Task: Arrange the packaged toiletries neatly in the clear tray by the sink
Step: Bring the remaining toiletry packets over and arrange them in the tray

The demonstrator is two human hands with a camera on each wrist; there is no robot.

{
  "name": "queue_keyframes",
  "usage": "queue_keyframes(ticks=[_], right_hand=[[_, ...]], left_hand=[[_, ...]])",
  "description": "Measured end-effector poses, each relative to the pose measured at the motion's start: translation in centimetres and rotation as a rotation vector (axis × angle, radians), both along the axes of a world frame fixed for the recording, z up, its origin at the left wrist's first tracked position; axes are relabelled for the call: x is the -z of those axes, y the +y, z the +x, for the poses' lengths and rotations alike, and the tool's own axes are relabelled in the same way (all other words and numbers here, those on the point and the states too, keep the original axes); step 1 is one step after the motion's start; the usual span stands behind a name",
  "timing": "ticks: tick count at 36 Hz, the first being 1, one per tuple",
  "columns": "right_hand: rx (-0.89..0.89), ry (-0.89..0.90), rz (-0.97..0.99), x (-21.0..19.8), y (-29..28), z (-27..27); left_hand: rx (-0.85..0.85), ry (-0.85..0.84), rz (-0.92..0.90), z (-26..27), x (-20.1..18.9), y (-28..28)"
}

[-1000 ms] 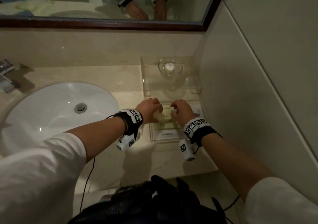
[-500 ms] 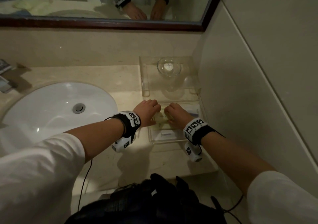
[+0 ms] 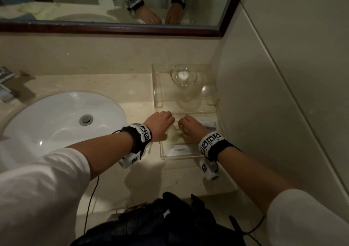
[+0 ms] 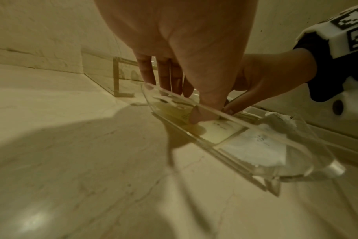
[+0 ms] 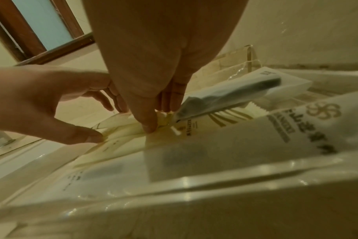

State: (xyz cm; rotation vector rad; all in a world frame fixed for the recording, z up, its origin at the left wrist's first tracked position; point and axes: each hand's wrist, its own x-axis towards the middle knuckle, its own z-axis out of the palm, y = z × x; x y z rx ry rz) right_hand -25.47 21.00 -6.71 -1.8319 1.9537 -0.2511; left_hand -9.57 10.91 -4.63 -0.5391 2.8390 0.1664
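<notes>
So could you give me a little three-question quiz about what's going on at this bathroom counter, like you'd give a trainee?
1. True or false: both hands are inside the clear tray.
2. Multiple choice: what stands on the clear stand behind the tray? A) a folded towel B) a glass dish C) a soap bottle.
3. Fill in: the sink lies on the person's ____ side of the tray.

Key:
1. True. The left hand and the right hand both reach down onto the pale packets in it.
2. B.
3. Left.
</notes>
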Motion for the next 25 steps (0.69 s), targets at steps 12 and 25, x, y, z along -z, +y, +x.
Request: queue_keyframes(ticks=[12,25], right_hand=[[-0.025,-0.028,-0.021,-0.1,0.4,-0.7],[0.122,-0.105,-0.137,0.1,-0.4,-0.8]], left_hand=[[0.042,-0.039,-0.026,-0.1,0.4,0.1],[-0.188,0.27,0.196,0.9,0.4,0.3]])
